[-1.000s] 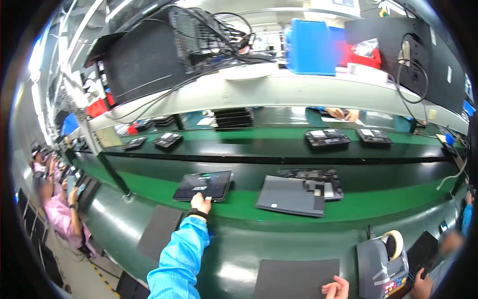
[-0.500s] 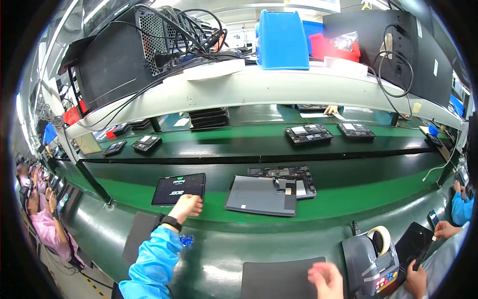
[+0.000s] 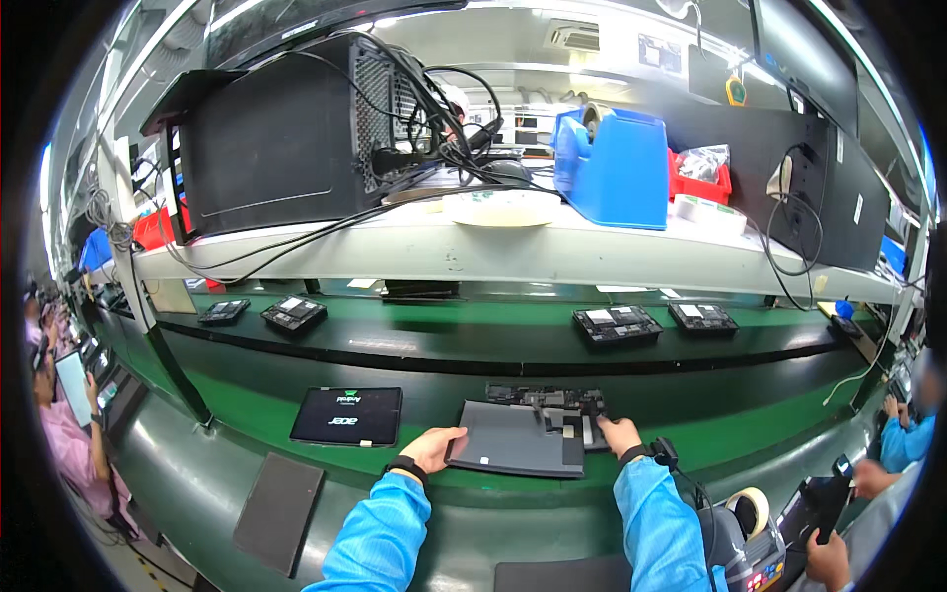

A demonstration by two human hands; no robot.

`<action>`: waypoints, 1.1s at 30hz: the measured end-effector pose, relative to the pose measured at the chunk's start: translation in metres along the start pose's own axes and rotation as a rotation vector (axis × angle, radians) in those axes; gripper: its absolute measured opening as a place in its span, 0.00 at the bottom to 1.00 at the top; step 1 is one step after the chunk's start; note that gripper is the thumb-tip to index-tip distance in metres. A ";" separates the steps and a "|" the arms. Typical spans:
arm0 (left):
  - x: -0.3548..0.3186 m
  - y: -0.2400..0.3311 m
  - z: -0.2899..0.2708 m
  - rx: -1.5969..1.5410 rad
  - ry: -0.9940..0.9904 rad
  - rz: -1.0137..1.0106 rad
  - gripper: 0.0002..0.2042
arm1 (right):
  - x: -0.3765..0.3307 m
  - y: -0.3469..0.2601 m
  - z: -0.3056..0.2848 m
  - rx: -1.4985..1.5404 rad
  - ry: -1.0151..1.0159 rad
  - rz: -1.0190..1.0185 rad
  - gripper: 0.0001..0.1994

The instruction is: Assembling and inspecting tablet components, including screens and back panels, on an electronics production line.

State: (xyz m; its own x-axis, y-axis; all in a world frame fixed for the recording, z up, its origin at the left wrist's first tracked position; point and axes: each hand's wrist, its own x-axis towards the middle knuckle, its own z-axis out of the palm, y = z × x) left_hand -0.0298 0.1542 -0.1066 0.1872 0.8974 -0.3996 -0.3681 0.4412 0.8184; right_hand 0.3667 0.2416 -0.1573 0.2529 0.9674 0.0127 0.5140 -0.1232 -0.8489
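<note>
My left hand (image 3: 432,451) has closed on the left edge of a flat grey panel (image 3: 508,439), thumb on top and fingers partly hidden. This panel, with a dark strip along its right side, overlaps an opened tablet body (image 3: 552,397) whose circuit boards show behind it. My right hand (image 3: 619,435) grips the right edge of that tablet body, close to the panel's right side; its fingertips are partly hidden. To the left of my left hand, a black tablet (image 3: 345,416) with a lit screen lies on the green bench.
Dark mats (image 3: 279,513) lie nearer me. At right stands a tape dispenser (image 3: 755,543); beyond it a co-worker's hands (image 3: 829,557) hold a dark device. Opened devices (image 3: 619,324) line the far belt. Above runs a white shelf (image 3: 395,247) with a computer case (image 3: 271,138) and blue holder (image 3: 617,168).
My left hand has moved right, from the lit tablet to the grey panel, and taken hold. My right hand has reached forward from above the near mat to the opened tablet. The view has tilted up.
</note>
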 end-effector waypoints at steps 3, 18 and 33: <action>0.006 -0.014 -0.012 -0.005 -0.011 0.073 0.09 | -0.027 -0.043 -0.002 -0.077 -0.097 0.084 0.29; -0.227 -0.048 0.080 0.136 0.139 0.192 0.13 | -0.244 -0.091 -0.106 0.176 0.021 -0.049 0.26; -0.338 -0.193 0.111 -0.035 0.278 0.189 0.14 | -0.382 0.000 -0.151 -0.248 0.133 -0.164 0.17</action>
State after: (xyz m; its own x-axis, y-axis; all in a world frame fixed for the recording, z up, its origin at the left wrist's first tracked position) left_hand 0.0796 -0.2349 -0.0838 -0.1408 0.9286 -0.3434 -0.4049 0.2625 0.8759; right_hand 0.3940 -0.1612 -0.0822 0.2466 0.9434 0.2217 0.7369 -0.0340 -0.6751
